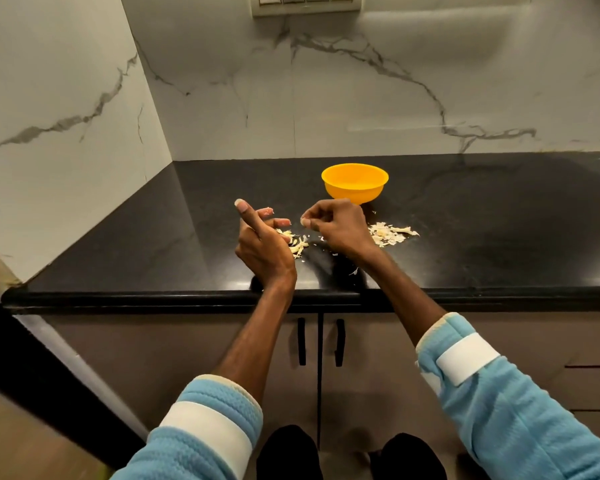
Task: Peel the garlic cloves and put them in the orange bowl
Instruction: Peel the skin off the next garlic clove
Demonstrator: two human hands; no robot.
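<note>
The orange bowl (354, 183) stands on the black counter (482, 220) just beyond my hands; what lies inside it is hidden from this angle. My left hand (262, 242) hovers over the counter with its thumb up and fingers stretched toward the right, holding nothing. A little apart to its right, my right hand (338, 226) has its fingers curled, and its fingertips pinch something small and pale; whether that is a clove or a bit of skin is too small to tell. Garlic skins (297, 244) lie under my left hand, and a second pile of skins (390, 233) lies right of my right hand.
Marble walls close the counter at the back and left, forming a corner. The counter's rounded front edge (187, 296) runs below my wrists, with cabinet doors and black handles (302, 341) underneath. A socket panel (305, 3) sits high on the back wall.
</note>
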